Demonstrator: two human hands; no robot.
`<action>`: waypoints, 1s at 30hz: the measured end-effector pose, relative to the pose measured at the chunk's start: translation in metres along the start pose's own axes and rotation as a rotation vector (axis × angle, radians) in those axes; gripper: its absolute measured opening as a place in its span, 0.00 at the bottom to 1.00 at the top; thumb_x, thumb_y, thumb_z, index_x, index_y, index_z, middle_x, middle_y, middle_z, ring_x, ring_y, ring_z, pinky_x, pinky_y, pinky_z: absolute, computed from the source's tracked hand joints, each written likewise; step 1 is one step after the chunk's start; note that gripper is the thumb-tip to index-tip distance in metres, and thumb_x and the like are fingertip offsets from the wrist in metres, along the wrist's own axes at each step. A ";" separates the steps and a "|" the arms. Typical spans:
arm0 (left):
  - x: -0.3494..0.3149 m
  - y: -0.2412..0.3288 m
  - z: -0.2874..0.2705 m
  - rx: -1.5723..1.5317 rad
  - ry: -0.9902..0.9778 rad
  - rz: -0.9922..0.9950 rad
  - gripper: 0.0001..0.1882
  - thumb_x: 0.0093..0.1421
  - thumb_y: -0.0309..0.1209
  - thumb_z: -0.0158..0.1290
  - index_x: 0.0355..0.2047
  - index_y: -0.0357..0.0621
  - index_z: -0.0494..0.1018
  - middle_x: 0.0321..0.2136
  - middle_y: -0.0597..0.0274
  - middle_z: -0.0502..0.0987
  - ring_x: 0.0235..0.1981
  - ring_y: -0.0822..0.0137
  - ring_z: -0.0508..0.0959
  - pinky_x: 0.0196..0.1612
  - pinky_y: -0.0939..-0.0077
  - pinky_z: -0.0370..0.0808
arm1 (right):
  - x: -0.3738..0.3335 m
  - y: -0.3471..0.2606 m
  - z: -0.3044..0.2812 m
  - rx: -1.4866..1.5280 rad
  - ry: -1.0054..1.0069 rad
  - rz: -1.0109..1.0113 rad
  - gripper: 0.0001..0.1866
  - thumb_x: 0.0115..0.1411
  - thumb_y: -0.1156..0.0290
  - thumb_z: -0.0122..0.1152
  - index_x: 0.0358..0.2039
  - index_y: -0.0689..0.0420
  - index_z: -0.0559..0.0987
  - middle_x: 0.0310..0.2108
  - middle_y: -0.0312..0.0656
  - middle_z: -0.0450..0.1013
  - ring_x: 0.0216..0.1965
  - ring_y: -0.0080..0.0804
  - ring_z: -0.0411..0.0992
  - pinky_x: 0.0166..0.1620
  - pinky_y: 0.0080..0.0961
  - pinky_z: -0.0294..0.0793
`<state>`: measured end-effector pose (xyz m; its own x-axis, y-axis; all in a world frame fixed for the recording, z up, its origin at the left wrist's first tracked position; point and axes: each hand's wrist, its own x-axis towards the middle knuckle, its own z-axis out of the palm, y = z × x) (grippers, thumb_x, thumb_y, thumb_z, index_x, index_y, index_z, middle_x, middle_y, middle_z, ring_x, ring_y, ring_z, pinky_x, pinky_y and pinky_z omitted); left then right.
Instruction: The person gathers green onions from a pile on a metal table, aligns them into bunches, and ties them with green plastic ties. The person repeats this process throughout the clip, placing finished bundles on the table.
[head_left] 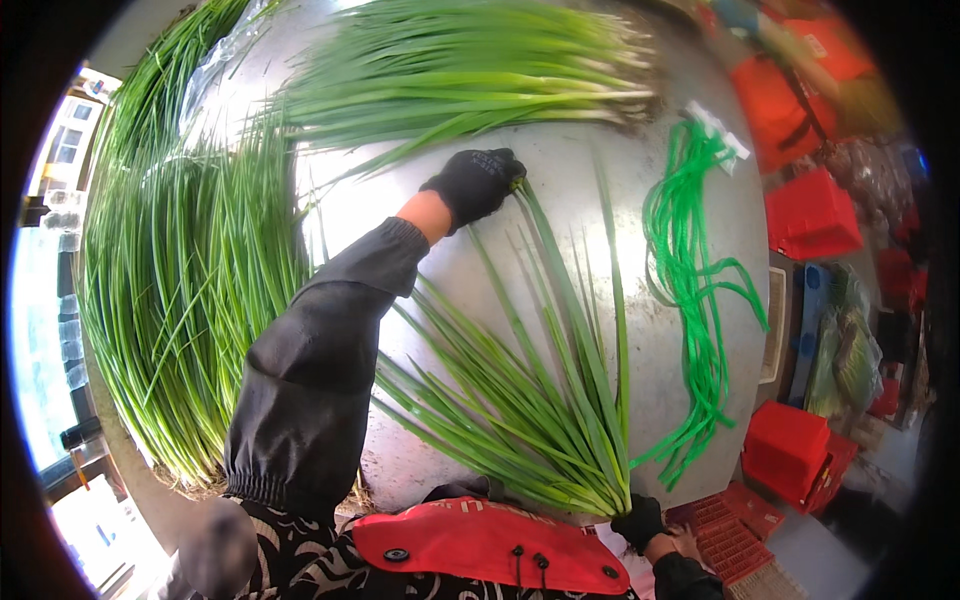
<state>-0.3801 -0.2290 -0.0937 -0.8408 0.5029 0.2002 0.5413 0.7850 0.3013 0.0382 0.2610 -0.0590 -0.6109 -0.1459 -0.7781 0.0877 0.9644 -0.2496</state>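
My left hand (474, 187), in a black glove, is closed on the tip of a green onion leaf above the metal table (440, 455). My right hand (640, 526), gloved in black too, is closed round the root end of a loose bunch of green onions (560, 420) at the table's near edge. Their leaves fan out up and to the left, and the roots are hidden by the hand. Past my left hand lies a thick pile of green onions (470, 70), white ends to the right. A second large heap (190, 270) covers the left side.
A bundle of green plastic strips (695, 280) with white ends lies on the table's right part. Beyond that edge stand red crates (815, 213) and a red bin (787, 450). Clear plastic film (215, 75) lies by the left heap. Another person's arm blurs at the upper right.
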 end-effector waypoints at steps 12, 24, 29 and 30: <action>0.020 0.035 -0.062 -1.012 -0.073 -0.508 0.05 0.60 0.25 0.50 0.37 0.43 0.72 0.29 0.63 0.74 0.22 0.73 0.73 0.24 0.77 0.72 | 0.001 -0.014 -0.011 0.076 0.016 0.034 0.14 0.40 0.62 0.67 0.30 0.51 0.82 0.28 0.49 0.78 0.32 0.51 0.77 0.38 0.45 0.77; 0.027 0.087 0.016 -0.172 -0.248 0.111 0.10 0.55 0.26 0.49 0.37 0.43 0.74 0.35 0.51 0.75 0.37 0.48 0.77 0.40 0.58 0.75 | 0.000 -0.001 -0.008 -0.042 -0.096 0.028 0.15 0.44 0.56 0.63 0.31 0.49 0.81 0.29 0.47 0.78 0.33 0.50 0.77 0.38 0.45 0.76; 0.070 0.062 0.036 -0.287 0.024 -0.082 0.07 0.58 0.26 0.46 0.33 0.39 0.74 0.30 0.43 0.75 0.35 0.42 0.75 0.37 0.53 0.72 | 0.002 0.020 0.033 -0.032 -0.027 0.095 0.26 0.44 0.50 0.64 0.42 0.50 0.79 0.38 0.53 0.77 0.42 0.54 0.74 0.46 0.47 0.73; 0.056 0.045 0.046 -0.309 0.218 0.065 0.09 0.58 0.25 0.46 0.37 0.42 0.74 0.31 0.45 0.75 0.32 0.44 0.75 0.35 0.53 0.73 | 0.008 0.023 0.024 -0.039 -0.010 0.055 0.31 0.47 0.50 0.61 0.51 0.52 0.75 0.43 0.58 0.75 0.46 0.58 0.71 0.48 0.48 0.70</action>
<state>-0.4031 -0.1489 -0.1118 -0.8016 0.4332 0.4121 0.5978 0.5914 0.5412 0.0543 0.2763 -0.0853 -0.5983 -0.0940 -0.7957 0.0906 0.9788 -0.1837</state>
